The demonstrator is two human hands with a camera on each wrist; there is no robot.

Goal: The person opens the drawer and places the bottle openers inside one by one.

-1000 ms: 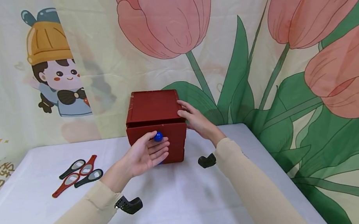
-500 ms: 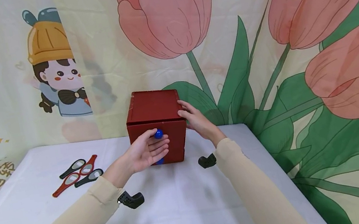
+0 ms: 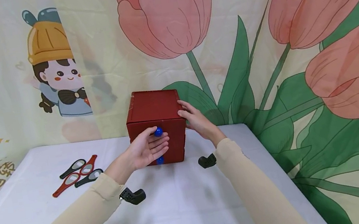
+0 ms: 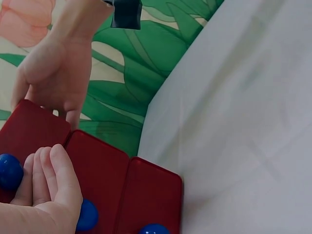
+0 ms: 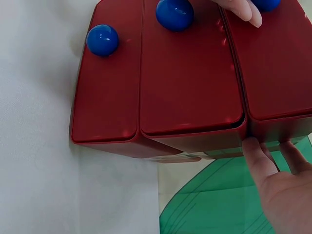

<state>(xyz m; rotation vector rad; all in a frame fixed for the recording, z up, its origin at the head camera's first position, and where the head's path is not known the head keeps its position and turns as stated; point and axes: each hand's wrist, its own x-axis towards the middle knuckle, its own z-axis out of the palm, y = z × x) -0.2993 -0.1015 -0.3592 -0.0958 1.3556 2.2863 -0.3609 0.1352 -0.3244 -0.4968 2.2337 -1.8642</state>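
A dark red box (image 3: 153,106) with three drawers stands at the back of the table, each drawer carrying a round blue knob. My left hand (image 3: 148,147) is at the front of the top drawer (image 5: 273,73), fingers straight and thumb beside the top knob (image 3: 158,131). Below those fingers the bottom knob (image 3: 160,160) shows; they hide the middle one in the head view, though the right wrist view shows that middle knob (image 5: 174,13). Against the box's right side rests my right hand (image 3: 199,121), its fingertips at the upper edge.
Several small magnifying glasses (image 3: 70,182), red and black, lie together on the white table (image 3: 183,218), left of the box. A printed cloth (image 3: 219,10) with tulips hangs close behind. The table's right edge (image 3: 281,166) runs past my right forearm.
The top drawer has slid inward and the gap under the box's top has closed. My left hand moved slightly forward with it, uncovering the bottom knob. The right hand stayed in place.
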